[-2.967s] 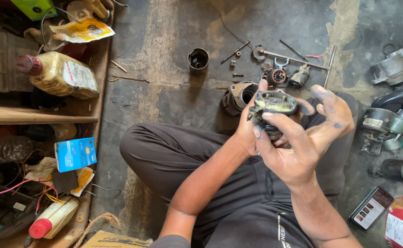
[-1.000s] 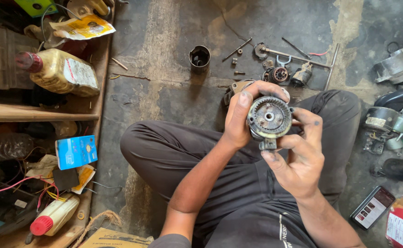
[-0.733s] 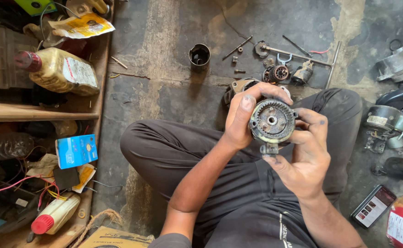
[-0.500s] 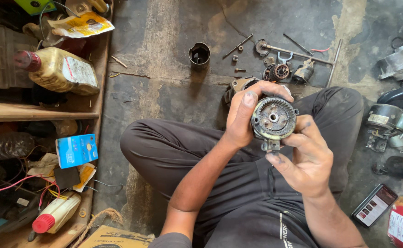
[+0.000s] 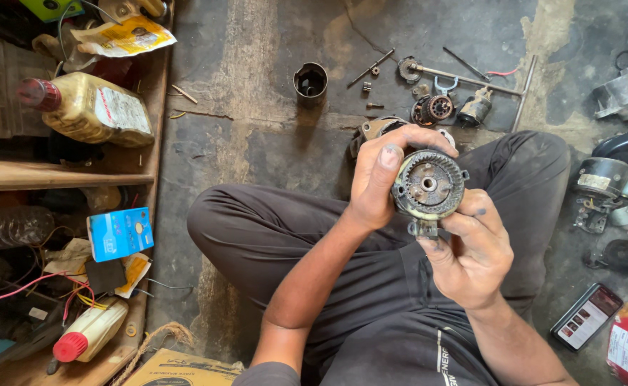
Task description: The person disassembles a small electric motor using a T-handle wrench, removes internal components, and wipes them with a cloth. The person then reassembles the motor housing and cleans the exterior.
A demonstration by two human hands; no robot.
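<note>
I sit cross-legged on a concrete floor and hold a round, greasy metal motor part (image 5: 428,184) with a toothed rim and a hub in its middle, over my lap. My left hand (image 5: 382,175) wraps its far and left side, thumb laid on the rim. My right hand (image 5: 475,250) grips it from below, fingers pinching the small tab at its bottom edge. The part's open face is turned up towards me.
On the floor beyond my knees lie a black metal cup (image 5: 310,78), a long rod with a washer end (image 5: 464,71), small bolts, and a round gear piece (image 5: 439,109). Wooden shelves (image 5: 56,175) with bottles stand on the left. Motor parts (image 5: 614,179), a phone (image 5: 585,325) on the right.
Three seconds ago the part was tilted away between spread fingers; since then both hands have turned its toothed face up and closed on it. Over the last second it has barely shifted.
</note>
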